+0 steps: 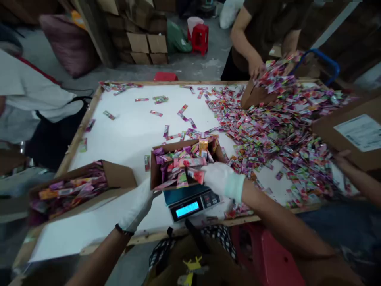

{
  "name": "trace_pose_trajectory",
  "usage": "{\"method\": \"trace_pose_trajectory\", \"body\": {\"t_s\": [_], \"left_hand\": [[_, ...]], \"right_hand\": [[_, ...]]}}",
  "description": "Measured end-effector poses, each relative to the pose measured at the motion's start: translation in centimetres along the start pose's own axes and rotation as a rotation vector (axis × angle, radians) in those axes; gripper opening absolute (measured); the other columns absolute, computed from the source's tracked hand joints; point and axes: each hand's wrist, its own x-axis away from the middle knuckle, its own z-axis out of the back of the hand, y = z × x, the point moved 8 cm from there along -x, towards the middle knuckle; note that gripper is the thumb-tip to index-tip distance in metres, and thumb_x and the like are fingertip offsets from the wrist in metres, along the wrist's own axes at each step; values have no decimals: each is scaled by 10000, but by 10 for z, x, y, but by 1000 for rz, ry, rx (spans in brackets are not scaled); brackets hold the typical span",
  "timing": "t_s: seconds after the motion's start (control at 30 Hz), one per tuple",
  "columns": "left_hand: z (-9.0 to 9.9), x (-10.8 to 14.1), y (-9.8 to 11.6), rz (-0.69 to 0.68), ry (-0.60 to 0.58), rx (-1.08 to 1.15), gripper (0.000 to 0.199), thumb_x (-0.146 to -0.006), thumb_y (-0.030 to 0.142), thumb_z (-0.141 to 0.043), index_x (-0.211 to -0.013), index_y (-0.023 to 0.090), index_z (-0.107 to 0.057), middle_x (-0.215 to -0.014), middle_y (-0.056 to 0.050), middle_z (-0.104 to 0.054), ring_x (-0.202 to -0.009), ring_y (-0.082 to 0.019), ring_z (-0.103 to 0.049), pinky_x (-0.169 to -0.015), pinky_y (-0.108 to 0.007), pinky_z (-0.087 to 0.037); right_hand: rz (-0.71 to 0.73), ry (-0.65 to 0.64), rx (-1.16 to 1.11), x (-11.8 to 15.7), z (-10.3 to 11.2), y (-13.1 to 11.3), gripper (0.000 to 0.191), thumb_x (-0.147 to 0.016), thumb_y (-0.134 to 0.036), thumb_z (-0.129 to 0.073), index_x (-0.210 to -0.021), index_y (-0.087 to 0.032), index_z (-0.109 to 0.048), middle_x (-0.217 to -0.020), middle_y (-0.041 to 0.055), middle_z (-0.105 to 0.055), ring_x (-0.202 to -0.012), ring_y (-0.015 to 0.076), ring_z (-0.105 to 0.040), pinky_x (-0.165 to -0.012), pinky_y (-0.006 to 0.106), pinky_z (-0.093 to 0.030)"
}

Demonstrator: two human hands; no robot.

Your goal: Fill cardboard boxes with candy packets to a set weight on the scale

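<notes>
A small open cardboard box (153,174), full of colourful candy packets (190,162), is at the digital scale (172,214), whose display glows blue. In a white glove, my left hand (139,207) grips the box at its lower left corner; its fingertips are partly hidden. My right hand (218,180), gloved in white with a pale green cuff, is closed at the box's front right corner. A red-ended packet (196,175) lies against its fingers. Whether the box rests fully on the scale is hard to tell.
At left stands another packet-filled box (119,174). Loose packets (256,131) are heaped across the right of the white table (125,131). Opposite, a co-worker (253,59) handles packets over a box (256,95). At right, another person's hand (342,157) touches a large carton (351,131).
</notes>
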Motion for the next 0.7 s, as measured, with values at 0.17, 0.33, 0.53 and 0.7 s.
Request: {"method": "trace_pose_trajectory", "body": {"t_s": [0.17,0.33,0.53,0.7], "left_hand": [[29,31,-37,213,178,122,602,-956,616,-553,-1320,141,-627,-1563,-233,-565,-1389,-400,-584,-1167,-586,-469],[74,66,-94,435,385,250,357,-954,457,-585,-1091,143,-684,-1362,-210,-677,-1267,-355,-668,-1106,-516,-512],[100,111,-111,402,384,312,289,-1003,403,-562,-1096,160,-688,-1389,-178,-680,-1210,-317,-686,-1073,-489,-528],[112,131,-114,401,437,347,286,-982,387,-553,-1087,157,-685,-1372,-184,-691,-1234,-335,-685,-1134,-533,-499]], "right_hand": [[-29,394,-67,62,45,26,252,-983,-219,-599,-1194,-204,-736,-1191,97,-738,-1162,260,-688,-1045,396,-550],[-58,604,10,79,60,42,495,-914,-159,-589,-1405,-203,-639,-1370,117,-692,-1252,301,-674,-1089,463,-580],[16,557,65,44,65,24,610,-892,-90,-563,-1489,-204,-595,-1476,88,-651,-1321,275,-657,-1145,435,-564],[23,474,99,19,68,14,608,-871,-68,-567,-1464,-191,-615,-1485,102,-649,-1298,286,-673,-1134,453,-568]]}}
